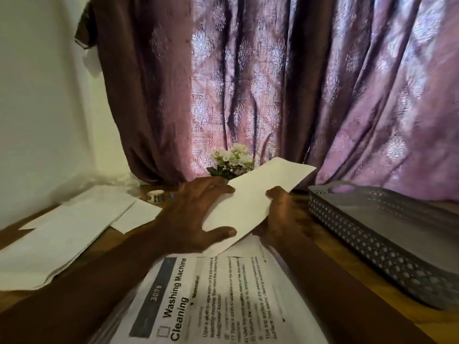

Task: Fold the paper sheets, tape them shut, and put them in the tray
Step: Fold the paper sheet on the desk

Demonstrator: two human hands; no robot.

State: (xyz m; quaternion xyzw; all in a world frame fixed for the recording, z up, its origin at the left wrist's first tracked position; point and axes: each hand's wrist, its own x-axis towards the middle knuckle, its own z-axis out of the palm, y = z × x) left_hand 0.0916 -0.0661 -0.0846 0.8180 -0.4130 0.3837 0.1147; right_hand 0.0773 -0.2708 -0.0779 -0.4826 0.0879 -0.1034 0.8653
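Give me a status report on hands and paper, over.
Status: left hand and right hand both hold the folded paper above the printed sheet. Not visibly taped. Nothing between it and the tray at right.

purple patterned curtain [273, 83] behind | white flowers [232, 160] at its foot | pale wall [37, 95] left | wooden table [444, 326]

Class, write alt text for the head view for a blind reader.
The left hand and right hand hold a folded sheet over a printed page. A grey tray sits to the right; loose sheets and a tape roll lie to the left.
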